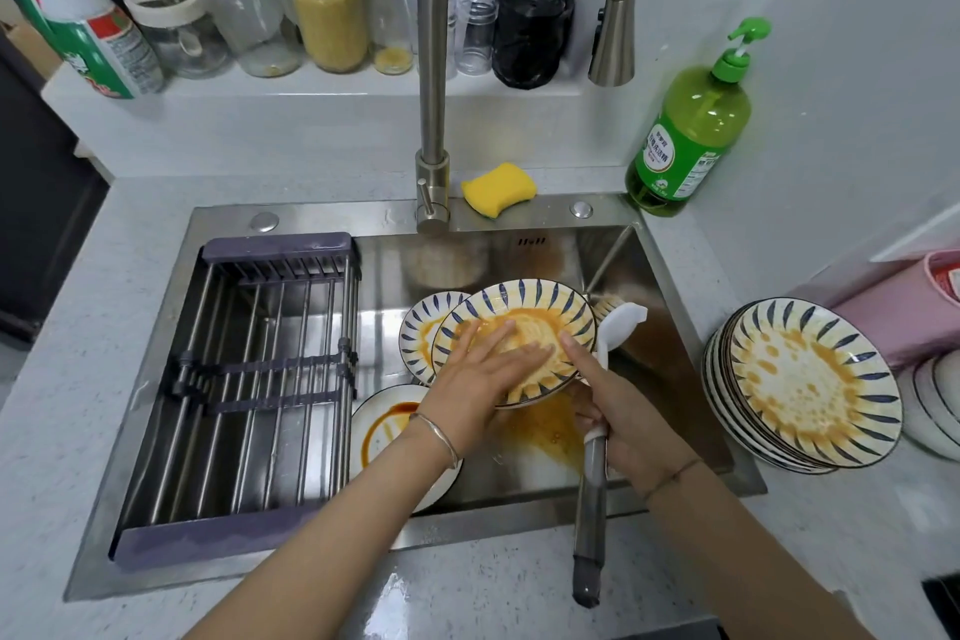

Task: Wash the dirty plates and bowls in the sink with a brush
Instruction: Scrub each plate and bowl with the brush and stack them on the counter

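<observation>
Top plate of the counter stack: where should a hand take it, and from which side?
Likely the striped rim of the top plate, pinched from the sink side: orange sauce covers the middle but leaves the rim clean, and that edge lies nearest the basin.

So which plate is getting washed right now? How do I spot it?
Look in the steel sink, right of the grey drying rack. Among the plates there, it is the blue-striped plate on top, smeared orange. Only this one has the left hand pressed flat on it, with the brush held beside it by the right hand.
</observation>
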A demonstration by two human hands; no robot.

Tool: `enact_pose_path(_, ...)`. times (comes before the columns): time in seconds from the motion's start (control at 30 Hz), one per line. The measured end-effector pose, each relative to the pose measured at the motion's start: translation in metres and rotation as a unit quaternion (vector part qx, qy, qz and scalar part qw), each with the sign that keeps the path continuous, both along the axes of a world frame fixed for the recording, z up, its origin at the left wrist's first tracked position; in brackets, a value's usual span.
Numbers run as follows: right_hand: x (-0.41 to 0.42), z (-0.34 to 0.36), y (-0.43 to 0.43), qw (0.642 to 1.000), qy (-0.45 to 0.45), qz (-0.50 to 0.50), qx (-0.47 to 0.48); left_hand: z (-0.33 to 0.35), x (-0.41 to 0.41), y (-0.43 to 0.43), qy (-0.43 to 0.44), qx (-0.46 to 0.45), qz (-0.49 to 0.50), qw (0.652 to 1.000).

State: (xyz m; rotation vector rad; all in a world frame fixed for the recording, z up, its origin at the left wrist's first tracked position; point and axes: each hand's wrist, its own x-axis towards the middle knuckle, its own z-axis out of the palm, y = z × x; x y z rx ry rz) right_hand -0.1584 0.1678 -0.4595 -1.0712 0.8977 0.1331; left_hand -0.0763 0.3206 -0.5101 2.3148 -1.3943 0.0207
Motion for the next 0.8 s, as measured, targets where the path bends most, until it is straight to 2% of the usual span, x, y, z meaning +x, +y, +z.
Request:
enact_pose_path(0.07, 0.0, -0.002, 0.002, 1.0, -0.005, 0.004, -0.003, -0.004, 0.0, -0.005, -0.044, -0.044, -0.023, 0.998)
enact_pose_path(0.17, 0.0, 0.003, 0.004, 0.999, -0.01, 0.028, -0.016, -0.005, 0.007, -0.002, -0.044, -0.092, -0.063, 0.993)
enact_pose_path(0.2, 0.0, 0.007, 0.003, 0.999, -0.015, 0.043, -0.022, -0.004, 0.008, 0.0, -0.018, -0.107, -0.061, 0.992)
enact_pose_path(0.27, 0.002, 0.015, 0.0, 0.995, -0.02, 0.08, -0.048, 0.004, 0.008, 0.003, 0.132, -0.15, 0.013, 0.98)
enact_pose_path(0.3, 0.004, 0.019, -0.003, 0.992, -0.014, 0.099, -0.08, 0.008, 0.007, 0.004, 0.225, -0.181, 0.081, 0.954)
enact_pose_path(0.37, 0.009, 0.028, -0.009, 0.977, 0.018, 0.13, -0.165, 0.016, 0.011, 0.006, 0.371, -0.244, 0.198, 0.874)
enact_pose_path(0.43, 0.016, 0.031, -0.019, 0.96, 0.05, 0.154, -0.228, 0.017, 0.016, 0.011, 0.458, -0.281, 0.23, 0.811)
enact_pose_path(0.5, 0.02, 0.032, -0.028, 0.941, 0.06, 0.183, -0.277, 0.014, 0.018, 0.017, 0.508, -0.285, 0.229, 0.78)
enact_pose_path(0.6, 0.025, 0.033, -0.032, 0.908, 0.045, 0.241, -0.339, 0.014, 0.017, 0.021, 0.532, -0.287, 0.229, 0.763)
enact_pose_path(0.7, 0.032, 0.039, -0.017, 0.885, 0.005, 0.284, -0.37, 0.017, 0.016, 0.017, 0.527, -0.288, 0.212, 0.771)
enact_pose_path(0.73, 0.034, 0.042, -0.008, 0.869, -0.02, 0.307, -0.387, 0.018, 0.016, 0.015, 0.523, -0.284, 0.211, 0.775)
enact_pose_path(0.8, 0.035, 0.046, 0.007, 0.815, -0.055, 0.372, -0.442, 0.02, 0.015, 0.013, 0.518, -0.281, 0.213, 0.779)
